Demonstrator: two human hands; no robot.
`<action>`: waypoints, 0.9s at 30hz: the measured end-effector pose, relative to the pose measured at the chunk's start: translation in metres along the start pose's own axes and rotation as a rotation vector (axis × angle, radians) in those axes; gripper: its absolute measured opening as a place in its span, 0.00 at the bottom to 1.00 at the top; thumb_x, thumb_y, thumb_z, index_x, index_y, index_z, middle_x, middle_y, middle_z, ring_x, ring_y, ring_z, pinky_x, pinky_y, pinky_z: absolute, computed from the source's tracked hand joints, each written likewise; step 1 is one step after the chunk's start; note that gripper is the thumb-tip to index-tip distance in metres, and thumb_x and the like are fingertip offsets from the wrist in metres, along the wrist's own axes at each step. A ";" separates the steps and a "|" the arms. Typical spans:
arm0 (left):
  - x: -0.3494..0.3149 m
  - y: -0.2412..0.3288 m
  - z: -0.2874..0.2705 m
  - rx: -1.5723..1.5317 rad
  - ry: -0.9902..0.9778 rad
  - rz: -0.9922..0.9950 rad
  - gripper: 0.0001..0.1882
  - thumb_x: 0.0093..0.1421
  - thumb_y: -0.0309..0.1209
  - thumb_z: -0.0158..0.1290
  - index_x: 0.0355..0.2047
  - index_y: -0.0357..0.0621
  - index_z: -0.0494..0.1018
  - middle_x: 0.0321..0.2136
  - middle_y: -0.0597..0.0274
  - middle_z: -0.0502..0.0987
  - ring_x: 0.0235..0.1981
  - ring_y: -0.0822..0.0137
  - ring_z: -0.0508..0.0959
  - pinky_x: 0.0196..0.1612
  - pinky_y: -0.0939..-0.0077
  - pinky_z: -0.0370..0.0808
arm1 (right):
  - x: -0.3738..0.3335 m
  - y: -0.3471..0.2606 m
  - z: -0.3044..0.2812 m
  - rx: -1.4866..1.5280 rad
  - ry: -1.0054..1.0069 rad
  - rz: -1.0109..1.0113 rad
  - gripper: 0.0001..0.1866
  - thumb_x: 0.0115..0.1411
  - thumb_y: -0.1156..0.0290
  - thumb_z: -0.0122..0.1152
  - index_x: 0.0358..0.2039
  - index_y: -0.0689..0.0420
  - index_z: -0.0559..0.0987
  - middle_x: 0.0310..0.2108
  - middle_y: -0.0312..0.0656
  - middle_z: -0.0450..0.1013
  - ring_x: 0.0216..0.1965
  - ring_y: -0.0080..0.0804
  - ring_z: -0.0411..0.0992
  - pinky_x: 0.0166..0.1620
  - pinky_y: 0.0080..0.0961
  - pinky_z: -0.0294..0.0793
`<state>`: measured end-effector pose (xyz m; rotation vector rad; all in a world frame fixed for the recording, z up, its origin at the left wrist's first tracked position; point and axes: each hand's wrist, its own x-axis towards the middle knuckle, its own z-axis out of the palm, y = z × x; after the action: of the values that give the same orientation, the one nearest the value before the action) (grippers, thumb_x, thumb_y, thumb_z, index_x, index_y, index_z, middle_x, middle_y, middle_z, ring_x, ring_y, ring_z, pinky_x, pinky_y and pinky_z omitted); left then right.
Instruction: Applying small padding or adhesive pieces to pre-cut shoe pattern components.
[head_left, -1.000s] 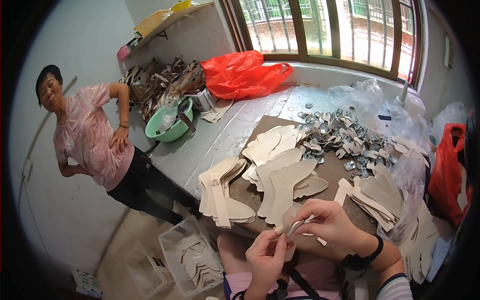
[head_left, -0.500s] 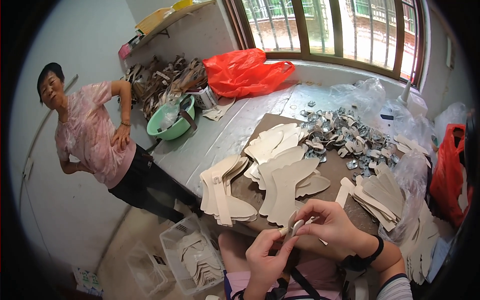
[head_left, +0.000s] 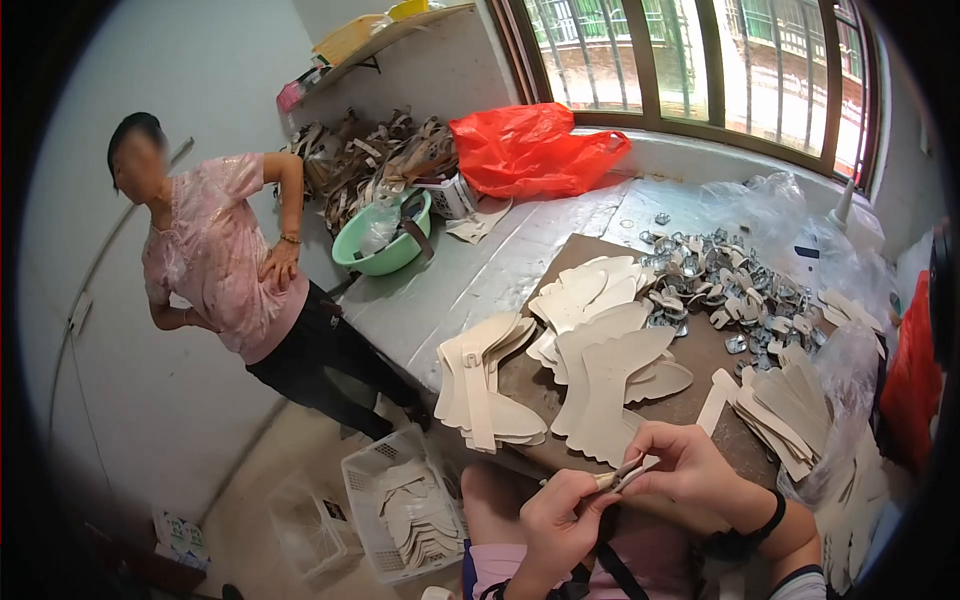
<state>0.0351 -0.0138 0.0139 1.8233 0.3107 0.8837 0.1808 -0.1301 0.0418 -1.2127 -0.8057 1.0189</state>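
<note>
"Pinching something, are they?"

"Both. The left hand [head_left: 560, 515] and right hand [head_left: 685, 463] each have their grip closed on one small pale piece [head_left: 634, 473], above the lap [head_left: 648, 562], at the desk's [head_left: 450, 300] near edge."

"What could go wrong?"

"Only fingertips hold it, so I'd say one loosened grip could drop it. Fingers also cover most of it, so a misalignment might go unnoticed."

"Anything in the way?"

"Cutouts [head_left: 592, 385] fan out just beyond; a careless reach might scatter them. Buckles [head_left: 715, 285] lie heaped behind. A clear bag [head_left: 852, 375] crowds the tabs [head_left: 790, 410] at right. Left, a crate [head_left: 362, 468] sits on the floor, near a standing co-worker [head_left: 225, 260]."
</note>
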 end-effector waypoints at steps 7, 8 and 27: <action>-0.011 -0.007 0.006 -0.126 0.023 0.075 0.10 0.50 0.14 0.59 0.33 0.38 0.75 0.26 0.60 0.75 0.24 0.72 0.74 0.27 0.81 0.71 | -0.010 -0.008 0.020 0.023 0.096 -0.102 0.12 0.45 0.86 0.68 0.29 0.61 0.75 0.29 0.34 0.71 0.31 0.19 0.72 0.35 0.15 0.71; -0.010 -0.006 0.007 -0.118 -0.011 0.051 0.09 0.53 0.15 0.58 0.35 0.38 0.75 0.26 0.63 0.74 0.24 0.74 0.73 0.28 0.82 0.70 | -0.012 -0.005 0.018 0.009 0.160 -0.100 0.13 0.43 0.87 0.68 0.28 0.61 0.75 0.29 0.35 0.71 0.30 0.19 0.72 0.34 0.15 0.71; -0.022 0.031 0.007 -0.121 0.025 -0.034 0.11 0.52 0.19 0.61 0.36 0.37 0.74 0.31 0.62 0.74 0.31 0.71 0.74 0.35 0.79 0.71 | -0.032 -0.002 0.025 0.067 0.162 -0.213 0.13 0.47 0.88 0.63 0.33 0.62 0.73 0.31 0.40 0.73 0.33 0.23 0.74 0.36 0.19 0.74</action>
<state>0.0196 -0.0446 0.0305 1.6918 0.2963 0.8835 0.1471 -0.1513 0.0495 -1.1111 -0.7500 0.7586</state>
